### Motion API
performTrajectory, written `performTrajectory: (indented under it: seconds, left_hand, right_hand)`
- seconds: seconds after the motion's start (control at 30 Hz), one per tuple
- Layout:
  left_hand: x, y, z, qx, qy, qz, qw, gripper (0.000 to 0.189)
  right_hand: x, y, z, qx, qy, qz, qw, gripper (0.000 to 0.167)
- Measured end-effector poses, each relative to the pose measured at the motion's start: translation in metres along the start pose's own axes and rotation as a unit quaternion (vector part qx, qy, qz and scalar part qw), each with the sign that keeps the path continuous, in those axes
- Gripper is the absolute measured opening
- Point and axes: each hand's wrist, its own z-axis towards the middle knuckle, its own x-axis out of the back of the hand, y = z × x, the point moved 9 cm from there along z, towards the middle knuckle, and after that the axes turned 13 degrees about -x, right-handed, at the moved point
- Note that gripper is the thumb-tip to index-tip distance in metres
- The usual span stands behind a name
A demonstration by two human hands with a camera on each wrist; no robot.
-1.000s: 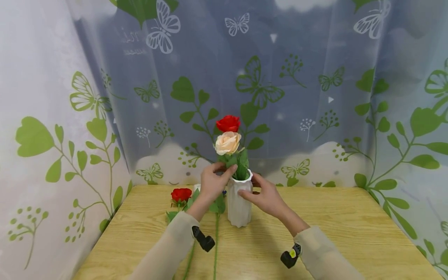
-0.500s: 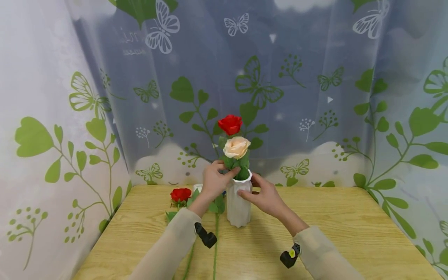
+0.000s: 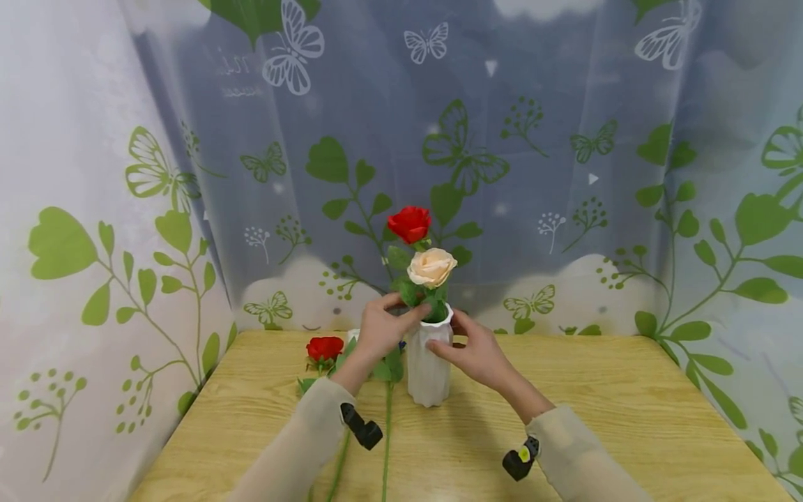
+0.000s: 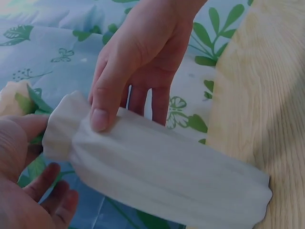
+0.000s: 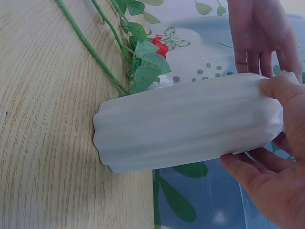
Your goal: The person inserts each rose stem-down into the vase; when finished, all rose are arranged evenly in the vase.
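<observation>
A white fluted vase stands upright on the table, a cream rose and a taller red rose rising from its mouth. With thumb and fingers spread round its upper part, my right hand grips the vase. At the left of the rim my left hand pinches the cream rose low down among its green leaves. The exact grip on the stem is hidden by leaves and thumb. In the left wrist view, the left hand is close to the vase's mouth, its lower fingers loosely bent.
Left of the vase, another red rose lies on the wooden table. A second green stem lies beside it, with leaves near the vase. A small white object is partly hidden behind the left hand. A patterned curtain hangs behind the table.
The cream rose has shifted right and slightly down, away from in front of the red rose. The left hand has moved only a little; the right hand and vase have stayed put.
</observation>
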Motion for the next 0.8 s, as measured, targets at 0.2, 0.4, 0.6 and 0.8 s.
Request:
performTrajectory:
  seconds: [0.2,0.4,0.6,0.8]
  left_hand:
    - [0.018,-0.003,-0.004,-0.009,-0.013,-0.03,0.9994,0.04]
    - [0.05,-0.012,-0.01,-0.004,0.018,-0.045,0.9988,0.038]
    - [0.082,-0.03,-0.024,0.034,0.044,-0.08,0.9953,0.037]
    - [0.108,-0.051,-0.044,0.077,0.058,-0.091,0.9912,0.038]
  right_hand:
    - [0.001,-0.002,0.0,-0.003,0.0,-0.004,1.0,0.068]
    - [0.0,-0.003,0.001,-0.005,-0.003,-0.004,1.0,0.072]
    - [0.0,-0.001,0.001,-0.014,-0.001,-0.004,0.9999,0.074]
    - [-0.001,0.001,0.001,-0.017,0.002,-0.007,0.9998,0.073]
